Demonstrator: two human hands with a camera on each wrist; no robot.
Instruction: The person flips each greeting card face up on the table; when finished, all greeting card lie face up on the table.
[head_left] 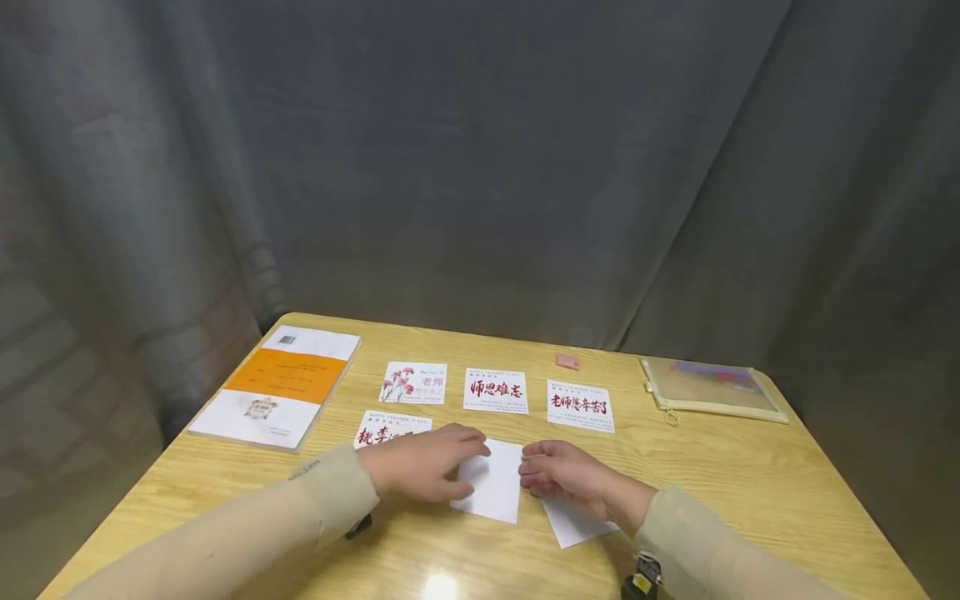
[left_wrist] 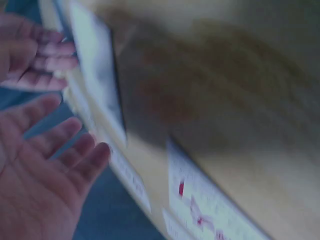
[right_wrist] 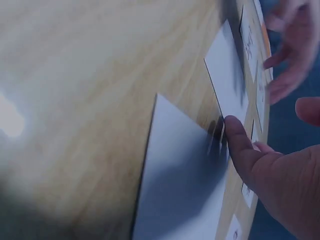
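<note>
In the head view, a blank white card (head_left: 491, 483) lies on the table between the two hands. My left hand (head_left: 431, 462) is at its left edge, fingers spread and holding nothing; the left wrist view also shows this hand (left_wrist: 45, 165) with loose fingers. My right hand (head_left: 566, 477) is at the card's right edge. In the right wrist view its thumb (right_wrist: 240, 145) reaches that edge, though contact is hard to tell. Partly under the right hand lies a second blank card (head_left: 577, 523). A card with red writing (head_left: 386, 423) is partly hidden behind the left hand.
Three printed cards form a back row: a flower card (head_left: 412, 383), a red-lettered card (head_left: 495, 390) and another (head_left: 580, 406). An orange-and-white book (head_left: 281, 383) lies left. A pink eraser (head_left: 567, 362) and a zipped pouch (head_left: 712, 392) lie right. Grey curtains (head_left: 480, 167) hang behind the table.
</note>
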